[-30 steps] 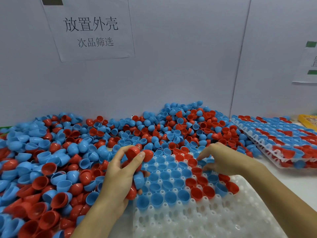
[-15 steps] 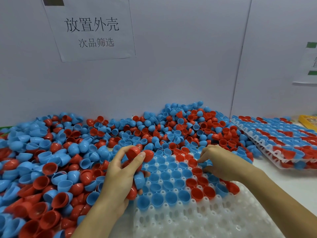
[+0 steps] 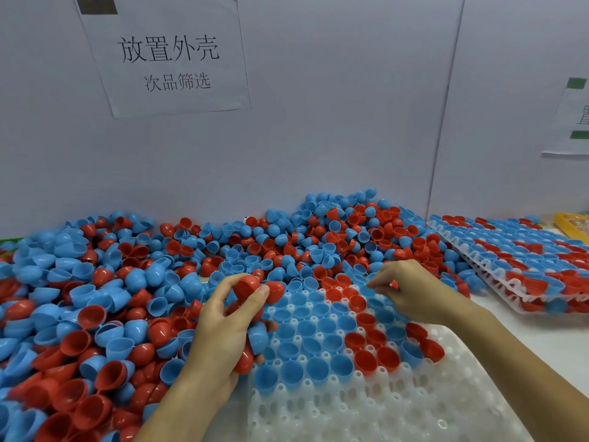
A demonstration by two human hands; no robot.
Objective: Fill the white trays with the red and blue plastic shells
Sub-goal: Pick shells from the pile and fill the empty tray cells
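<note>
Holding: our left hand is cupping a clutch of red and blue shells, fingers curled round them; thumb and forefinger are pinching a red shell at the top.
Right hand: our right hand is hovering over the far edge of the near tray, fingers bunched together and pointing left, pinching something small and red; we cannot tell what it is.
Near tray: the white tray is lying in front of us, between our forearms. Its far rows are carrying blue and red shells seated open side up; the near rows are showing bare white sockets.
Pile: loose shells are lying heaped across the left and back of the table, up against the grey wall; the pile is touching the tray's far and left edges.
Filled trays: a stack of loaded trays is sitting at right, apart from the near tray.
Wall: we are seeing a paper sign with printed characters above the pile, and a second sheet at the right edge.
</note>
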